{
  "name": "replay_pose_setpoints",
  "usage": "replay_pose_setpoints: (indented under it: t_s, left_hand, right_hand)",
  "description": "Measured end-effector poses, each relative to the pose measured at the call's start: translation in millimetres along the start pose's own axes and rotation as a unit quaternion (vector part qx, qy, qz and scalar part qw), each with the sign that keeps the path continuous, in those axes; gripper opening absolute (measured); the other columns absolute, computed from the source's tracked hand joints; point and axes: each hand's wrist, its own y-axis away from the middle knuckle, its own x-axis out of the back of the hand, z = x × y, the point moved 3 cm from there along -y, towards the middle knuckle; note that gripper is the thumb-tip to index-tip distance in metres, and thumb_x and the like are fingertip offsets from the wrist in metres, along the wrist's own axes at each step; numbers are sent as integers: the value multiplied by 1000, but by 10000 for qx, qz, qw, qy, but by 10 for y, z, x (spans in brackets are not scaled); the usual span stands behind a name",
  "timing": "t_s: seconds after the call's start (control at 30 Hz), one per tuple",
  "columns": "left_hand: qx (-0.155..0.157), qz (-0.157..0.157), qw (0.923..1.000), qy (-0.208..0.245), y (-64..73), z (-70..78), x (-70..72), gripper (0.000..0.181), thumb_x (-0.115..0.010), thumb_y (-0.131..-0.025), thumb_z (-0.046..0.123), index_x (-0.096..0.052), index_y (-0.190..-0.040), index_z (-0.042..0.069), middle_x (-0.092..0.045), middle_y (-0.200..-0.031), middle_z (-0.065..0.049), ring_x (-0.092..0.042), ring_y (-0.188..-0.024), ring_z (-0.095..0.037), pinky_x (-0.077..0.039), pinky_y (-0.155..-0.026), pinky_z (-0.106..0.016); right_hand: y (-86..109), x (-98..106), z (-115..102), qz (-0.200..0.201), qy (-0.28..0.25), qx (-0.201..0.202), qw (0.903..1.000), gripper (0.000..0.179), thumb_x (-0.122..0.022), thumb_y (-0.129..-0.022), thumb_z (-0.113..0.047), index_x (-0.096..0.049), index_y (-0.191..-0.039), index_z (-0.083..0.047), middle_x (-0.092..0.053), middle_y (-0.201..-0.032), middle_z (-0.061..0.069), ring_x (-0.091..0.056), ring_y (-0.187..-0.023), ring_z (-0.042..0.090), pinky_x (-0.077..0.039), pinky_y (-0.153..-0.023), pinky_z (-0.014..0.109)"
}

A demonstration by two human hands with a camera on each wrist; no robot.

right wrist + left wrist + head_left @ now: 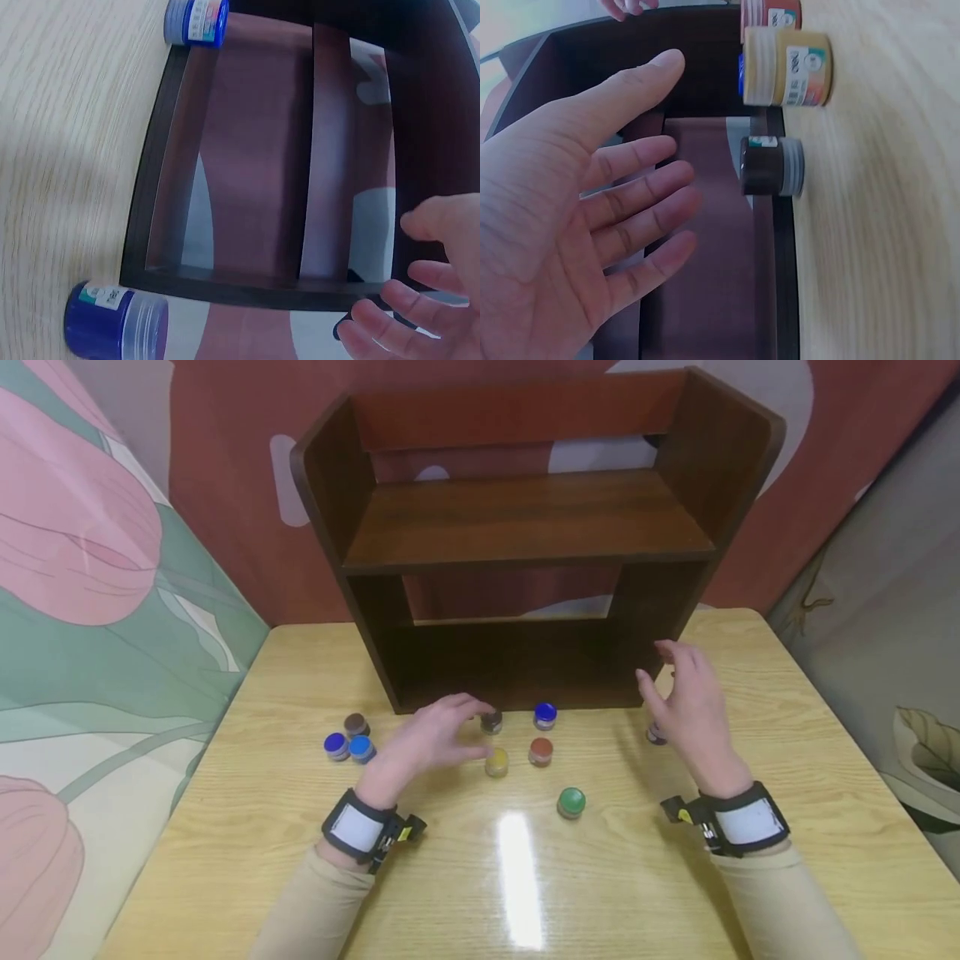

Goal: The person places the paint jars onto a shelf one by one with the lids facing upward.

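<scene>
My left hand (431, 739) hovers over the table with fingers spread and thumb apart, holding nothing. Just past its fingertips are a dark paint jar (492, 722) and a yellow paint jar (497, 763). In the left wrist view, the dark jar (761, 166) stands with its ribbed lid down. My right hand (690, 710) is raised by the shelf's right side, fingers loosely bent around air. Below it, partly covered by the hand, stands a dark blue-purple jar (657, 733); the right wrist view shows this jar (97, 322) apart from the fingers.
A dark wooden two-tier shelf (525, 527) stands at the back of the table (450, 885). In front of it are a blue jar (545, 716), a red-brown jar (541, 752) and a green jar (572, 802). At left cluster a brown jar (356, 724) and two blue jars (362, 749).
</scene>
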Motion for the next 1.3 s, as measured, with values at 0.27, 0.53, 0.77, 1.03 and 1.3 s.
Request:
replay_pose_setpoints:
  t_s: [0.27,0.53,0.77,1.03,1.3]
  left_hand:
    - [-146,-412,9988,237,3,85,-100,52,-80,-84,34,-64,-130,16,-66,-126,-1,-65,-112,-18,-56,-95,-33]
    - [-435,-606,9971,110,-5,147,-162,48,-82,-84,23,-65,-129,16,-66,-129,0,-63,-118,-16,-55,-101,-33]
    - [-637,-642,9958,-168,-31,163,-227,45,-82,-83,19,-66,-125,18,-68,-126,2,-64,-117,-15,-55,-99,-31]
    - [-750,-759,9942,-129,-33,188,-255,47,-82,-82,13,-66,-126,17,-68,-127,2,-63,-118,-14,-54,-101,-30]
    - [-933,-924,9913,25,-46,190,-303,41,-76,-87,7,-68,-125,19,-68,-127,3,-63,-120,-13,-53,-102,-26]
  right_hand:
    - [-6,14,127,208,-224,-702,9971,35,-66,-93,-8,-52,-120,10,-58,-111,27,-60,-99,39,-56,-80,24]
    - [-33,23,189,272,-420,-1149,9921,41,-66,-93,-12,-49,-126,7,-61,-114,25,-65,-96,39,-37,-71,-1]
    - [-53,-3,234,170,-524,-1272,9903,46,-65,-94,-11,-47,-132,6,-61,-121,25,-66,-100,41,-34,-70,-3]
    - [-60,-28,267,86,-592,-1362,9889,45,-64,-95,-13,-47,-133,4,-60,-123,24,-67,-101,40,-37,-69,-3]
    - [-74,-65,280,-148,-721,-1535,9854,44,-63,-96,-12,-46,-134,3,-59,-126,23,-66,-106,39,-56,-77,16]
